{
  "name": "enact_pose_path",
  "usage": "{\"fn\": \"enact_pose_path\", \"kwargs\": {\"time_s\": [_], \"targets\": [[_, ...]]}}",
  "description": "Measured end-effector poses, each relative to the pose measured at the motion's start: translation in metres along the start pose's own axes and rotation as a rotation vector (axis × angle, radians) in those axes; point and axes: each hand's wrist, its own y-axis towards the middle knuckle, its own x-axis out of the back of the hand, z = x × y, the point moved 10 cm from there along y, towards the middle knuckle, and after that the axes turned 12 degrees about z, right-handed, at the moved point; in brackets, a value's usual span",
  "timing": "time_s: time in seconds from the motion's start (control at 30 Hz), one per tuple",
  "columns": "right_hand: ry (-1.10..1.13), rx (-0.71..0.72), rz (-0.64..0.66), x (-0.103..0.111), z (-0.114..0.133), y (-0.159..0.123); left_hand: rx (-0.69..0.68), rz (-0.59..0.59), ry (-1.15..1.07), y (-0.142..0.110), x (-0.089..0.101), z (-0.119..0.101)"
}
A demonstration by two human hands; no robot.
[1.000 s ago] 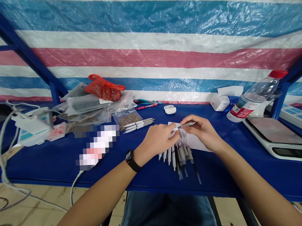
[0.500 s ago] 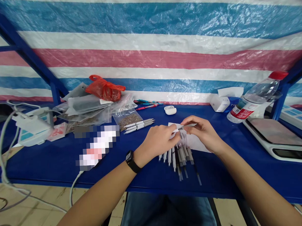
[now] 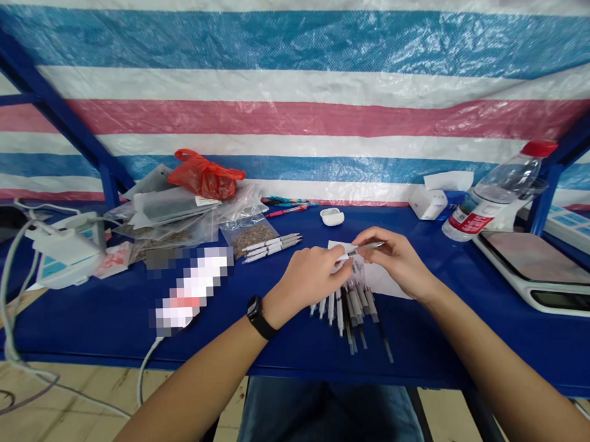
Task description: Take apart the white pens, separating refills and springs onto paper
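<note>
Between my two hands lies a white pen with a silver tip section (image 3: 369, 246), held level above a sheet of white paper (image 3: 386, 281). My left hand (image 3: 313, 275), with a black watch at the wrist, pinches the white end. On the silver end are the fingers of my right hand (image 3: 398, 258). Whether the two pen parts are fully joined I cannot tell. Just below the hands, pen barrels and refills (image 3: 354, 303) lie fanned out on the blue table, their upper ends partly hidden. Several assembled white pens (image 3: 271, 246) rest to the left.
Beyond the white pens are a bag of brown bits (image 3: 249, 235), stacked plastic bags (image 3: 167, 207) and a red bag (image 3: 205, 176). A white earphone case (image 3: 332, 217) sits at the back. On the right stand a bottle (image 3: 494, 199), a tissue pack (image 3: 431, 202) and a scale (image 3: 541, 259).
Both hands keep their hold on the pen with hardly any movement. The view has shifted very slightly.
</note>
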Motion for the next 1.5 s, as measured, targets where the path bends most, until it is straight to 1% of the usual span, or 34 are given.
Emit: {"fn": "enact_pose_path", "kwargs": {"time_s": [0.17, 0.37, 0.6, 0.77, 0.93, 1.03, 1.13, 1.27, 1.37, 1.5], "targets": [[-0.001, 0.003, -0.001, 0.001, 0.002, 0.000, -0.016, -0.030, -0.036, -0.002, 0.003, -0.001], [0.014, -0.003, -0.019, 0.001, 0.002, -0.001, -0.004, -0.053, -0.068, -0.001, 0.006, 0.001], [0.027, 0.007, -0.117, 0.009, 0.001, -0.003, -0.024, -0.157, -0.119, -0.004, 0.011, 0.004], [0.071, -0.014, -0.195, 0.013, -0.002, -0.005, -0.016, -0.183, -0.143, -0.005, 0.013, 0.006], [0.142, 0.003, -0.342, 0.031, -0.005, -0.010, 0.019, -0.182, -0.143, -0.006, 0.017, 0.009], [0.221, 0.028, -0.407, 0.042, -0.006, -0.013, 0.029, -0.206, -0.136, -0.007, 0.020, 0.010], [0.279, 0.026, -0.418, 0.045, -0.008, -0.012, 0.032, -0.224, -0.145, -0.007, 0.020, 0.011], [0.296, -0.005, -0.408, 0.038, -0.012, -0.012, 0.035, -0.235, -0.164, -0.007, 0.019, 0.013], [0.251, -0.021, -0.403, 0.035, -0.013, -0.012, 0.032, -0.239, -0.180, -0.007, 0.019, 0.013], [0.204, 0.024, -0.462, 0.042, -0.009, -0.016, 0.047, -0.239, -0.196, -0.007, 0.019, 0.015]]}}
